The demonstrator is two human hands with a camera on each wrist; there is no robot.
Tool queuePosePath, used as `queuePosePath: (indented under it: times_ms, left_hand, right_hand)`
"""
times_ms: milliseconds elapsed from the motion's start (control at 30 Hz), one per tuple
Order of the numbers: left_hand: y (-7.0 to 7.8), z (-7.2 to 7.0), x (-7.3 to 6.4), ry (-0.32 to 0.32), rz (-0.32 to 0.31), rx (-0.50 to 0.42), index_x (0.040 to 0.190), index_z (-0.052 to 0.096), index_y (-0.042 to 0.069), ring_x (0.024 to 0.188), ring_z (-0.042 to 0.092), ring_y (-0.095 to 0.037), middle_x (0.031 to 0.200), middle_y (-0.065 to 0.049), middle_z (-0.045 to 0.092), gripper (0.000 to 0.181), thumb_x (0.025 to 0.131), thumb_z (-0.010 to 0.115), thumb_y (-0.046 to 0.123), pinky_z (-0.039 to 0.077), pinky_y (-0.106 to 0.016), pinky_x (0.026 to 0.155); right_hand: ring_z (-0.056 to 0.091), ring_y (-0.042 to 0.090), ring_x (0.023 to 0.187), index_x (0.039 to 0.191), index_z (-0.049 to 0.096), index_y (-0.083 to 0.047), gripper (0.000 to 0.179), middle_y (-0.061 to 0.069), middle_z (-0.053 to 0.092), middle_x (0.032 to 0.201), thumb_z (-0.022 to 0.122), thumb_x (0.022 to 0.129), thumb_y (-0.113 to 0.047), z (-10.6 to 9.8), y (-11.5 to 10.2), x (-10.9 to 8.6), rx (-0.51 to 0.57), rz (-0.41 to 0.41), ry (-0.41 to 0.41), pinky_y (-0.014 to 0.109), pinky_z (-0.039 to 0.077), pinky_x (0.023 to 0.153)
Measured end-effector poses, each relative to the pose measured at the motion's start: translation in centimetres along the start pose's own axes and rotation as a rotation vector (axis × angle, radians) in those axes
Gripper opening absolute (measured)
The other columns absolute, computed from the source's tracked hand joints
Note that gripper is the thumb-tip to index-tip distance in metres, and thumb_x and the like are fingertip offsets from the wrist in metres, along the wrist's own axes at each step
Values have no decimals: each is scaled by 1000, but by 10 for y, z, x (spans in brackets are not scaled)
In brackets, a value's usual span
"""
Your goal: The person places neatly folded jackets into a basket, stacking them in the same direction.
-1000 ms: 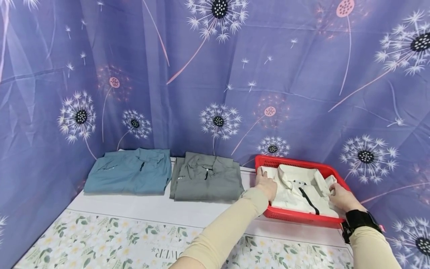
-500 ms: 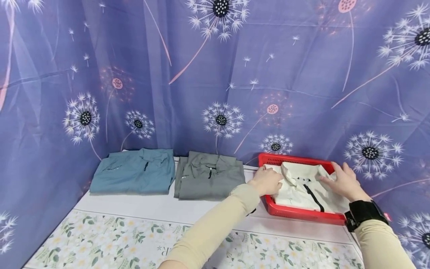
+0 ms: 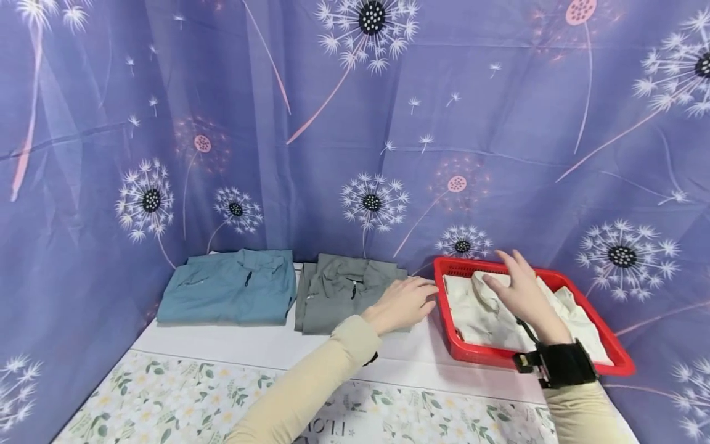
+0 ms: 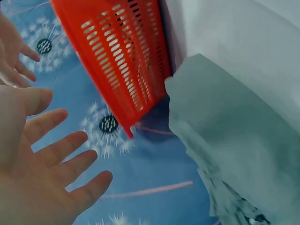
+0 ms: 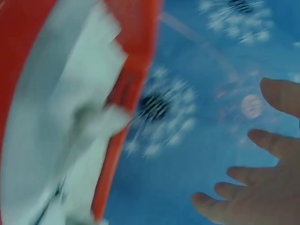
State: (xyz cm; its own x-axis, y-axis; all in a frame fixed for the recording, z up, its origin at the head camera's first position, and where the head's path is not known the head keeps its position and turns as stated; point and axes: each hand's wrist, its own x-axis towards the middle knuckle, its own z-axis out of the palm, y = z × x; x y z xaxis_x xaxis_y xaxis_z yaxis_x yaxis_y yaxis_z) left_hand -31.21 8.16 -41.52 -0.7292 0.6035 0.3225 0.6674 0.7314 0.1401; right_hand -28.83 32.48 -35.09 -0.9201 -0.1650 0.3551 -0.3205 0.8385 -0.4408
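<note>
A white collared shirt [image 3: 471, 317] lies folded in a red plastic basket [image 3: 482, 353] at the right of the table. My right hand [image 3: 527, 299] is over the basket with fingers spread and holds nothing; it covers part of the shirt in the head view. Between the basket and a folded grey shirt [image 3: 333, 302] is my left hand [image 3: 403, 303], its fingers relaxed. In the left wrist view the left hand [image 4: 61, 164] has spread fingers with nothing in them, beside the slotted basket wall [image 4: 117, 56]. The right wrist view is blurred over the white shirt.
A folded blue shirt [image 3: 227, 296] lies at the left of the table, next to the grey one. The table [image 3: 222, 342] has a white strip and a floral cover [image 3: 166, 388] in front. A purple dandelion curtain [image 3: 310, 185] hangs behind and at the sides.
Both hands have let go of the white shirt. The left hand has withdrawn leftward out of the basket to the grey shirt's side; the right has lifted and moved left over the basket.
</note>
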Motion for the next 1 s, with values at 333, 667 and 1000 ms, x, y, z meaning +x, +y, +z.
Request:
queuePosePath:
  times_ms: [333,667,1000]
  left_hand:
    - [-35,-16,-51,28,-169,-148,131,42,27,121,35,-20,133,1,38,43,89,45,38,31,-43,95]
    - [-104,-19,-85,85,-377,-248,131,42,24,119,36,-22,131,-3,41,44,89,46,36,29,-46,95]
    - [-145,-8,-106,102,-569,-305,130,43,15,113,40,-30,127,-13,40,49,85,56,26,34,-42,91]
  right_hand:
    - [21,26,127,136,32,-20,60,8,27,138,54,84,-40,40,-58,-6,530,79,-18,52,23,96]
    - [39,24,112,132,33,-7,48,15,32,130,52,88,-13,104,-96,-2,1049,99,8,35,37,92]
    - [22,26,126,132,37,-13,49,12,29,136,54,86,-16,187,-90,13,562,185,36,43,19,101]
